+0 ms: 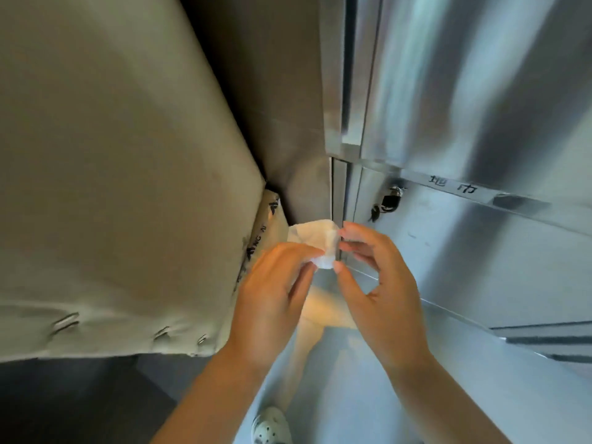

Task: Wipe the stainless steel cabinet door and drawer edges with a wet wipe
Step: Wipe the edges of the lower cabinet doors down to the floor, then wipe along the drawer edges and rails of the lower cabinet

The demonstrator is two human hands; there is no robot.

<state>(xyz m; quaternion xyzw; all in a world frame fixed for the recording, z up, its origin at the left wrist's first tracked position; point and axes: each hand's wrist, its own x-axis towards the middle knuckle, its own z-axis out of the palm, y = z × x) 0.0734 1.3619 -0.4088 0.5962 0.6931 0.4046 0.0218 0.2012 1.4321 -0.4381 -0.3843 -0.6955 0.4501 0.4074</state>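
- Stainless steel cabinet (480,91) fills the right; beige padded furniture (112,155) at left; grey floor (352,395) below.
- Wet wipe (315,233): white, bunched, held up between 2 hands near the left edge of the lower door (464,257).
- Left hand (272,299) grip: fingertips pinch the wipe's lower part.
- Right hand (381,296) grip: thumb and fingers pinch its right edge.
- Key (389,198) sits in the door lock, above the hands.

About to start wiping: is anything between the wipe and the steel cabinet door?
Nothing visible. The left hand and right hand pinch the wet wipe at the left edge of the cabinet door; a key in its lock sits above.
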